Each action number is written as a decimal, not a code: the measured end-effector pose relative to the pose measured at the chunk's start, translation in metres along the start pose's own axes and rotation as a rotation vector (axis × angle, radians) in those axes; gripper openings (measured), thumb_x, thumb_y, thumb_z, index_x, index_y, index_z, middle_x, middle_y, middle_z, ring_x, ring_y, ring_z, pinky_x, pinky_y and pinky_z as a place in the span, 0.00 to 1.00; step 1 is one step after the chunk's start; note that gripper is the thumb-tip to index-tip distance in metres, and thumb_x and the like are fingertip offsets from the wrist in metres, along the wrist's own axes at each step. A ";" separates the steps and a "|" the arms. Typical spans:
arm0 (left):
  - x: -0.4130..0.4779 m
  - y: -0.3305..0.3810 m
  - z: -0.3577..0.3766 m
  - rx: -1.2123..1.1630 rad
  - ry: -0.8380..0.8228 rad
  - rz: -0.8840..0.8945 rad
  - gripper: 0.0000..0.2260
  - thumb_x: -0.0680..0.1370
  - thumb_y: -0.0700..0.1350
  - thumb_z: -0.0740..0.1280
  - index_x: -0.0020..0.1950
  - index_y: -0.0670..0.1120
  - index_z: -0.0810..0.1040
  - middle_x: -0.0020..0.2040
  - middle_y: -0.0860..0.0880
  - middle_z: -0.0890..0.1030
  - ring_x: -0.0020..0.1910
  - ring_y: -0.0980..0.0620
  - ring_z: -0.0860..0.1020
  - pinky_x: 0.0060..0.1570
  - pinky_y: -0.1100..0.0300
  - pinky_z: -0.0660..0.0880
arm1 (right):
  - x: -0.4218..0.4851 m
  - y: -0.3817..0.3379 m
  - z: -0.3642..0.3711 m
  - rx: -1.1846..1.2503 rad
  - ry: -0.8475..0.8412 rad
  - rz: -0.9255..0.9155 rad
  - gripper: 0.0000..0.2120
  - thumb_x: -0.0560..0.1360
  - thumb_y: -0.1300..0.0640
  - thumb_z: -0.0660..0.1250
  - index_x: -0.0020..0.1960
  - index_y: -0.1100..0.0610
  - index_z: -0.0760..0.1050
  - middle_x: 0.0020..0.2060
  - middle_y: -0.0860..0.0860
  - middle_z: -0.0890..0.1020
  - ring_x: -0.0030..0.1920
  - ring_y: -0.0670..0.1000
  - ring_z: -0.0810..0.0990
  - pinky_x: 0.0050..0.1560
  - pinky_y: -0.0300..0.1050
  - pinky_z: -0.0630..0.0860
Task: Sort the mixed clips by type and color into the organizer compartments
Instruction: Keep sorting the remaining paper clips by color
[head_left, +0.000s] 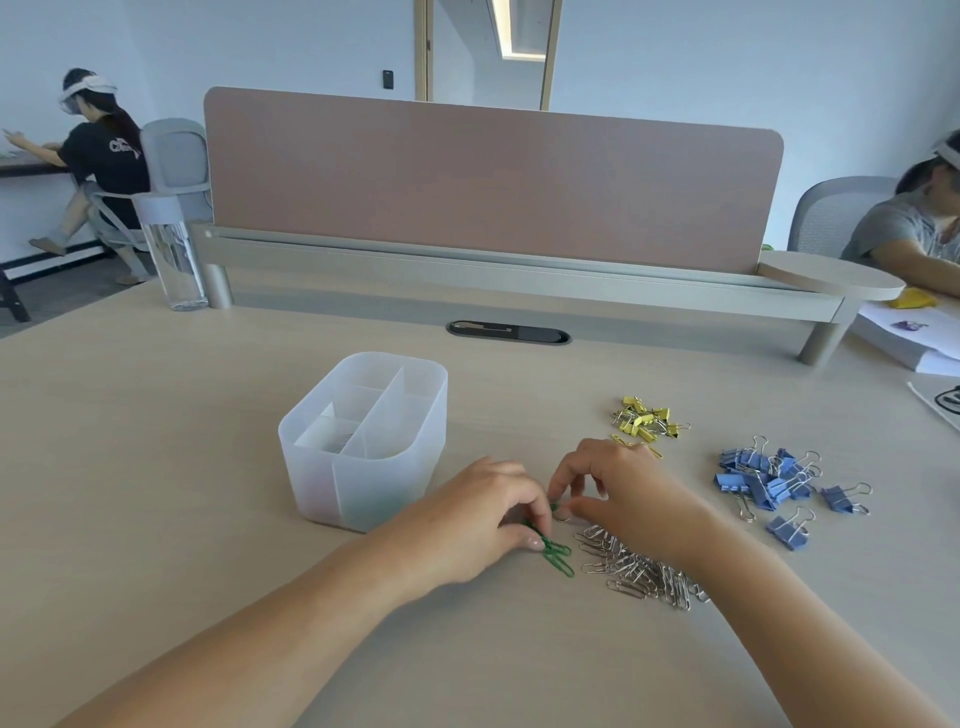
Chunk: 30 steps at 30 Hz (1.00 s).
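Organizer (363, 493) near left hand (483, 514) and right hand (618, 488), both pinching green clips (558, 556).

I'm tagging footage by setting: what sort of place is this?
Probably a shared office: a desk with a pink divider, a cable port in it, and office chairs where other people sit working.

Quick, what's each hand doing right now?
Left hand: pinching green paper clips.
Right hand: fingers curled beside the silver paper clips; whether it grips anything cannot be told.
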<state>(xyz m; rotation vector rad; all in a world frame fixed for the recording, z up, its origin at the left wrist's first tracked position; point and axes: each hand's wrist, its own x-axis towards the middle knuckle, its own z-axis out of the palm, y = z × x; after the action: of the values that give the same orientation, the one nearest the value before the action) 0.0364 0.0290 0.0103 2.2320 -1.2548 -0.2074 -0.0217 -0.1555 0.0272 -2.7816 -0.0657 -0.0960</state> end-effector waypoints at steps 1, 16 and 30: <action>0.000 0.000 0.000 0.007 0.002 -0.004 0.01 0.76 0.48 0.71 0.46 0.54 0.80 0.45 0.58 0.74 0.48 0.63 0.69 0.47 0.69 0.66 | 0.000 -0.001 0.001 -0.016 -0.001 -0.001 0.08 0.73 0.54 0.71 0.43 0.41 0.78 0.40 0.40 0.75 0.38 0.35 0.69 0.48 0.38 0.59; -0.002 0.004 -0.013 0.092 -0.076 -0.188 0.03 0.77 0.45 0.70 0.46 0.53 0.79 0.40 0.57 0.77 0.39 0.59 0.74 0.39 0.62 0.72 | -0.003 -0.001 -0.006 -0.136 -0.124 0.015 0.01 0.76 0.51 0.67 0.47 0.46 0.78 0.47 0.43 0.77 0.44 0.36 0.69 0.60 0.42 0.62; -0.007 0.016 -0.001 -0.061 -0.087 -0.030 0.09 0.74 0.44 0.73 0.53 0.52 0.81 0.40 0.57 0.82 0.42 0.60 0.76 0.43 0.67 0.71 | 0.003 0.005 -0.003 -0.182 -0.027 0.091 0.02 0.76 0.53 0.68 0.47 0.47 0.76 0.47 0.42 0.78 0.41 0.40 0.71 0.63 0.45 0.62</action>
<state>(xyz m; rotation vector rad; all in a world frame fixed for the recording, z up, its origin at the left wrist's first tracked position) 0.0207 0.0290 0.0191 2.2111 -1.2441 -0.3527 -0.0185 -0.1610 0.0291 -2.9625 0.0663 -0.0434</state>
